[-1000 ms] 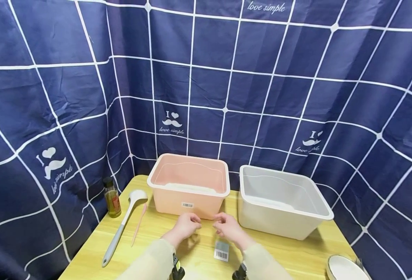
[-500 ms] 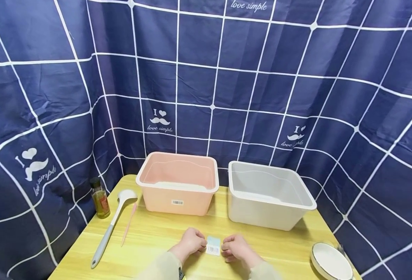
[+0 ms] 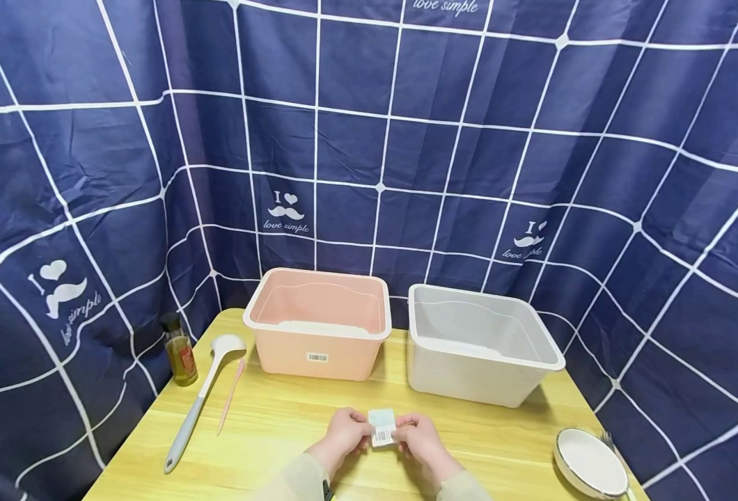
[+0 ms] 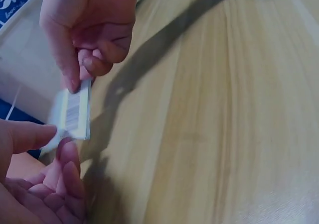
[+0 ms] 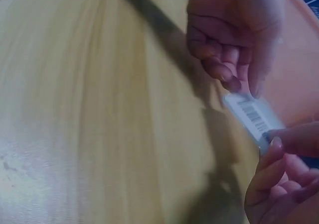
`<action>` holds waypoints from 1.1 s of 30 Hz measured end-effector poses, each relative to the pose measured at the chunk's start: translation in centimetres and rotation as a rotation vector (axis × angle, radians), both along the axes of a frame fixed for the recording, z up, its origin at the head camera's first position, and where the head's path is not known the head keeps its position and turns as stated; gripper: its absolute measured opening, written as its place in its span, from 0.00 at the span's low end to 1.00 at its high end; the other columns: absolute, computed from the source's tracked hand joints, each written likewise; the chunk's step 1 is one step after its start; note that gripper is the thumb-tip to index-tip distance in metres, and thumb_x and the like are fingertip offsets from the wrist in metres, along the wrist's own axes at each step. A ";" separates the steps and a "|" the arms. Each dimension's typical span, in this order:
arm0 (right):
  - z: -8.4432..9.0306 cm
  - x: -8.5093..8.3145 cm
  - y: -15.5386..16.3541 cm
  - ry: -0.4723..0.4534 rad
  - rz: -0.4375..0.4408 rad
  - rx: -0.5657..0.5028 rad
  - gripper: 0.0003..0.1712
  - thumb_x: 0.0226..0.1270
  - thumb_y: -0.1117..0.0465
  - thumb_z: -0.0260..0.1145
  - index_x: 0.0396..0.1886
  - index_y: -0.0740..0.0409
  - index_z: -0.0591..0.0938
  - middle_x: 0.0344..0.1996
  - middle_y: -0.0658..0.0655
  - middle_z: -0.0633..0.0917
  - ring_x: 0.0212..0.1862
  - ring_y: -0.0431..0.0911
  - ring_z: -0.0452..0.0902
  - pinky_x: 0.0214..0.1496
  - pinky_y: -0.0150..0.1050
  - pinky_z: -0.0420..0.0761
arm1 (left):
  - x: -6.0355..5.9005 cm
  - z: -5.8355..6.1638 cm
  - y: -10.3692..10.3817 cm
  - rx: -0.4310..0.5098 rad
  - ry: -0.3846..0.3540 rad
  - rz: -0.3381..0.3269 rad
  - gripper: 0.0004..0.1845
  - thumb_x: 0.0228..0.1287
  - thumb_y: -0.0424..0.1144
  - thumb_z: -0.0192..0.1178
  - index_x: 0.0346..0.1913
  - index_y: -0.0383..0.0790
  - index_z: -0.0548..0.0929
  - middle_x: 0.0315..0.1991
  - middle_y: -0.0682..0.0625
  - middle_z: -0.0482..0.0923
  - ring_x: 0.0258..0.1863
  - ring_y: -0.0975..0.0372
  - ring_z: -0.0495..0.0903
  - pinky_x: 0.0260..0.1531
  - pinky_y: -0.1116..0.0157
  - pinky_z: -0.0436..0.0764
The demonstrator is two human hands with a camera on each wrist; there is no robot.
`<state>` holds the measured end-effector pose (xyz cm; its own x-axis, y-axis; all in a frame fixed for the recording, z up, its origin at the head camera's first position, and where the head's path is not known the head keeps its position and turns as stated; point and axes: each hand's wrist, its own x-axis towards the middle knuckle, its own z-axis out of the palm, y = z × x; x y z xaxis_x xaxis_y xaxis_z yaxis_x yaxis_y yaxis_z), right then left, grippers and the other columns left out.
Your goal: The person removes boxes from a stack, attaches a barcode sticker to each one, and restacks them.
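Observation:
A small flat packet (image 3: 382, 427), pale blue and white with a barcode, is held up between both hands over the near middle of the table. My left hand (image 3: 346, 433) pinches its left edge between thumb and finger. On the opposite edge my right hand (image 3: 420, 438) grips it the same way. The left wrist view shows the packet (image 4: 76, 109) slightly off the wood, its barcode facing up between the two thumbs. In the right wrist view the left thumb and fingers meet the packet's (image 5: 253, 115) far end. What the packet contains cannot be seen.
Behind the hands stand a pink bin (image 3: 312, 356) and a grey bin (image 3: 469, 379). Left lie a ladle (image 3: 195, 410) and a thin pink stick (image 3: 231, 398), beside an oil bottle (image 3: 181, 358). Front right are a white dish (image 3: 591, 463) and a fork (image 3: 608, 442).
Both hands first drew back from the pink bin to either side of the packet lying on the table. They then closed on its edges and raised it slightly.

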<state>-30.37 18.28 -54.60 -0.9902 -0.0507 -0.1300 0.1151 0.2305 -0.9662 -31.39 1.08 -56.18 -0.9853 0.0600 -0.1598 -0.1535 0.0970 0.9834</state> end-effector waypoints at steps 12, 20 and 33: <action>0.8 0.0 0.0 0.024 0.031 -0.014 0.07 0.56 0.74 0.63 0.36 0.73 0.79 0.21 0.51 0.78 0.19 0.38 0.68 0.19 0.28 0.66 | 0.0 0.3 -1.4 0.169 -0.032 -0.135 0.03 0.58 0.29 0.65 0.32 0.35 0.80 0.23 0.52 0.80 0.20 0.67 0.76 0.20 0.74 0.72; 1.3 0.4 -0.7 0.165 -0.108 0.084 0.12 0.55 0.76 0.65 0.40 0.73 0.77 0.26 0.53 0.77 0.24 0.41 0.69 0.23 0.29 0.69 | 0.0 0.8 -1.9 0.195 -0.022 -0.144 0.06 0.60 0.28 0.64 0.39 0.29 0.82 0.24 0.49 0.82 0.19 0.69 0.77 0.19 0.77 0.72; 1.0 2.7 -4.0 0.435 -0.073 0.370 0.11 0.56 0.65 0.75 0.38 0.60 0.82 0.37 0.53 0.79 0.38 0.48 0.74 0.35 0.34 0.74 | 0.4 1.8 -1.4 0.273 0.048 -0.025 0.05 0.58 0.25 0.65 0.35 0.24 0.82 0.25 0.51 0.83 0.22 0.66 0.80 0.22 0.73 0.76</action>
